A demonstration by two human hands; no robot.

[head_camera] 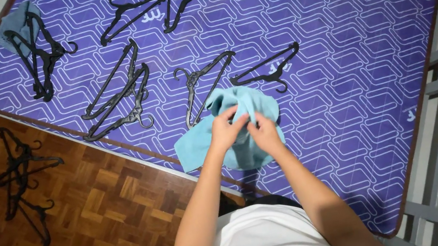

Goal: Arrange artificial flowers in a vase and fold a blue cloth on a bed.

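Two hands, left hand [225, 132] and right hand [265, 134], pinch a light blue cloth [240, 107] bunched above the purple mattress [349, 46], black hangers [197, 85] lying at twelve o'clock.

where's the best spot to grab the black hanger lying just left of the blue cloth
Probably the hook end of the black hanger, at its neck near the far-left tip. It lies flat on the purple mattress, and its lower end runs under the light blue cloth, so come from above, on the left, clear of both hands.

Even, fairly bright indoor light, soft shadows under the hangers, sharp focus, slight wide-angle bending at the edges.
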